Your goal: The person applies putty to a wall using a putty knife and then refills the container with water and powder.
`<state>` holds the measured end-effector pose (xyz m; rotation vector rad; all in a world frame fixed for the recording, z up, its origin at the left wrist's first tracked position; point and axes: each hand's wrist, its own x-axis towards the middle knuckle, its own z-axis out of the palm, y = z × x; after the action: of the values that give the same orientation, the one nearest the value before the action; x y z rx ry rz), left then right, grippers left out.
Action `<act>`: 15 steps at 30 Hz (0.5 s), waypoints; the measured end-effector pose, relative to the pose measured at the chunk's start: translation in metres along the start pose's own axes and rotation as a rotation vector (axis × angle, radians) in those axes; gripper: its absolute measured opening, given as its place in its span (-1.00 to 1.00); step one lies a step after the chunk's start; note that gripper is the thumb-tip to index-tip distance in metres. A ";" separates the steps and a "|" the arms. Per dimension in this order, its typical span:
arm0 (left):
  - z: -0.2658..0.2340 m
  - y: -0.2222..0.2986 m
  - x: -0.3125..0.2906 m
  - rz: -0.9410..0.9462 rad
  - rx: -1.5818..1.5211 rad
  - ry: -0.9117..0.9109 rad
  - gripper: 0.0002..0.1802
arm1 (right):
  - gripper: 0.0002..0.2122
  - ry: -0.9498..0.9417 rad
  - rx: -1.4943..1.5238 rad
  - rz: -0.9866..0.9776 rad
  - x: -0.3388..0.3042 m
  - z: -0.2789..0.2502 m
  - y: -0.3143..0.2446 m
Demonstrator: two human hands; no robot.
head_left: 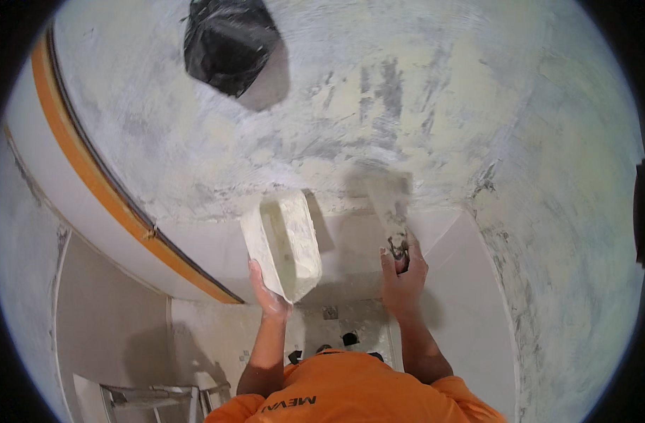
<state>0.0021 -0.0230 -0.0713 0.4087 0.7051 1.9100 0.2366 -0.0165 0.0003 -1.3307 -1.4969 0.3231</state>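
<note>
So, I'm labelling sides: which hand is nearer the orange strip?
Left. The left hand is right of the orange strip, near its lower end; the right hand, farther right.

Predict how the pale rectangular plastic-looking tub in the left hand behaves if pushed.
The tub probably feels stiff: its long walls look straight. It might tip readily, as the left hand shows only at its near end.

White tub (286, 243) — tilted; smeared putty knife (392, 217) — to its right, blade forward.
</note>
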 end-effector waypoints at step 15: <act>-0.025 0.031 0.011 0.007 -0.102 -0.026 -0.29 | -0.59 -0.537 0.007 0.071 -0.025 -0.011 -0.014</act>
<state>-0.0392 -0.0302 -0.0712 0.3717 0.5865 1.9347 0.2336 -0.0466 0.0024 -1.3565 -1.8837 0.7771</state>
